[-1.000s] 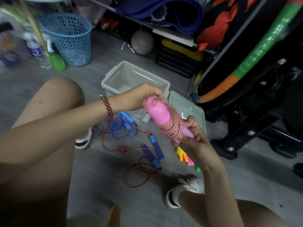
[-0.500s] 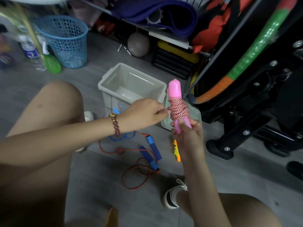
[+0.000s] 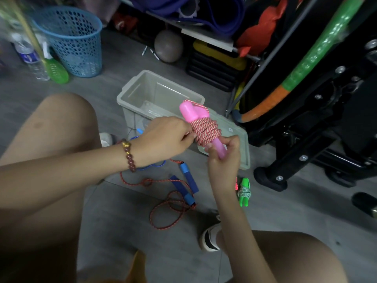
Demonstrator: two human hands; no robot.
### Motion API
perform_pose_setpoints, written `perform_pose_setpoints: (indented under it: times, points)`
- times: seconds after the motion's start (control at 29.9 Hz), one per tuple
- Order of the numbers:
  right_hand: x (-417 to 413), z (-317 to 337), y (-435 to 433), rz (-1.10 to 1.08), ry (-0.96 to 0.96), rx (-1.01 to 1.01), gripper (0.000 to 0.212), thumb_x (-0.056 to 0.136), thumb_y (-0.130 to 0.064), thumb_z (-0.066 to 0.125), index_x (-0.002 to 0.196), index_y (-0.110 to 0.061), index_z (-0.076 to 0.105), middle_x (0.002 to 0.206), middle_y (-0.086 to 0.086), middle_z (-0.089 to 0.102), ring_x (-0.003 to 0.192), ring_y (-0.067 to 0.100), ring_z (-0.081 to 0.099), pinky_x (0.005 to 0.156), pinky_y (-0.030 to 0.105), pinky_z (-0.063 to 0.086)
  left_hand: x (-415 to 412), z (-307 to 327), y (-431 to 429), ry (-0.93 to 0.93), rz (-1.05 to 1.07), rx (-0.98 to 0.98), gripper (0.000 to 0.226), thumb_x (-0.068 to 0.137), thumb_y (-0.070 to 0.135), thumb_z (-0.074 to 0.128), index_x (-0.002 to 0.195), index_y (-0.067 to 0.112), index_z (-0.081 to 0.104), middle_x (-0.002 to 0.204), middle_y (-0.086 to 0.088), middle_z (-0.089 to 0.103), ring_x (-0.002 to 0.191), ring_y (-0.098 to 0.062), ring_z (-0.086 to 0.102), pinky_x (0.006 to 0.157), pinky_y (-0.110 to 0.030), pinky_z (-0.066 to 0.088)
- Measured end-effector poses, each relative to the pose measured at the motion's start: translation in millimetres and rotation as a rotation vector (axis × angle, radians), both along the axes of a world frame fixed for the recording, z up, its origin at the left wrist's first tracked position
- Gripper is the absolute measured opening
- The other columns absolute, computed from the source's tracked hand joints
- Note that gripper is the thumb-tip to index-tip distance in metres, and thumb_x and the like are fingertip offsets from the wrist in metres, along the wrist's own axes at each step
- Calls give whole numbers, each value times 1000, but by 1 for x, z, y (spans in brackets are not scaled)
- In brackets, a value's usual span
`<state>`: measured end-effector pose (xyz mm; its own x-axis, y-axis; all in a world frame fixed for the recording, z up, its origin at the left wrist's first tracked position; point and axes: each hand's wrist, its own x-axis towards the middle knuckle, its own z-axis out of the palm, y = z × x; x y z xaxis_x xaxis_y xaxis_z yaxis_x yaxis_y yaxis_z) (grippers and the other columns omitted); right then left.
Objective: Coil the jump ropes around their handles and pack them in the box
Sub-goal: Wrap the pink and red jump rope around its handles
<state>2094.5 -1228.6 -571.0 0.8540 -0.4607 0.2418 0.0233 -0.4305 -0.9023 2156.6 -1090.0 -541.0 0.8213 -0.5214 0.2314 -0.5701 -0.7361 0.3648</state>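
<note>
From the head camera, your right hand [image 3: 223, 160] is curled round the lower end of the pink handles [image 3: 193, 112], holding them tilted with their rounded tops up and to the left. The red-and-white rope [image 3: 206, 130] is wound in a thick coil around the middle of the handles. Your left hand [image 3: 165, 137], bracelet at the wrist, pinches that rope at the coil's left side.

All of this is held in the air in front of the open grey box [image 3: 140, 88], which stands on the floor [image 3: 285, 211] with its lid [image 3: 242, 139] lying just beside it, partly behind your right hand.

On the floor below your hands lies a loose red rope [image 3: 169, 211] with blue handles [image 3: 188, 177]. A green jump rope [image 3: 243, 193], already coiled, lies to the right of your right forearm. A blue basket [image 3: 71, 37] stands at the upper left, well apart from the box.
</note>
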Motion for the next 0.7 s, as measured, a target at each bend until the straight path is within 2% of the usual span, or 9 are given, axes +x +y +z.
perform_pose_setpoints:
  times: [0.07, 0.17, 0.23, 0.33, 0.4, 0.53, 0.7]
  points:
    - [-4, -3, 5, -6, -24, -99, 18, 84, 5, 58, 87, -8, 45, 77, -16, 47, 71, -9, 49, 59, 8, 34, 3, 1, 2, -17, 17, 7, 30, 92, 33, 47, 70, 14, 51, 65, 0, 42, 68, -22, 44, 57, -30, 23]
    - [-4, -8, 8, 3, -45, -149, 17, 85, 3, 57, 87, -9, 45, 77, -9, 51, 71, 4, 49, 63, 21, 39, 7, 1, 5, 7, 30, -10, 29, 89, 33, 52, 76, 9, 62, 70, -9, 56, 75, -29, 54, 59, -30, 29]
    - [-5, -7, 7, 20, -58, -173, 16, 85, 4, 56, 87, -8, 45, 79, -1, 52, 72, 15, 51, 64, 25, 40, 7, -1, 5, 3, 50, -41, 28, 87, 35, 56, 79, 10, 65, 75, -11, 61, 77, -30, 56, 60, -31, 33]
    - [-10, -3, 7, 11, -96, -213, 17, 85, 5, 56, 86, -8, 45, 80, 2, 53, 73, 16, 50, 64, 16, 37, 6, -7, 5, -16, 70, -218, 21, 83, 34, 65, 82, 14, 67, 73, -9, 64, 75, -30, 59, 62, -34, 43]
    - [-11, -1, 8, -20, -122, -227, 20, 85, 6, 56, 86, -9, 44, 82, 7, 53, 74, 17, 50, 64, 15, 37, 3, -11, 4, 11, 47, -358, 23, 81, 37, 64, 82, 13, 67, 70, -7, 65, 68, -28, 59, 61, -38, 47]
    - [-12, 0, 13, -67, -179, -196, 24, 85, 5, 56, 85, -13, 40, 82, 9, 50, 73, 19, 49, 63, 19, 37, 1, -11, -3, 68, 20, -533, 32, 85, 41, 53, 86, 10, 59, 68, -1, 61, 57, -14, 49, 58, -36, 43]
    - [-12, 1, 26, -116, -263, -161, 20, 88, -1, 54, 87, -14, 39, 85, 3, 45, 74, 15, 44, 67, 20, 37, -6, -4, -9, -10, 32, -586, 21, 93, 32, 46, 98, 12, 52, 79, 7, 51, 70, -5, 39, 59, -23, 26]
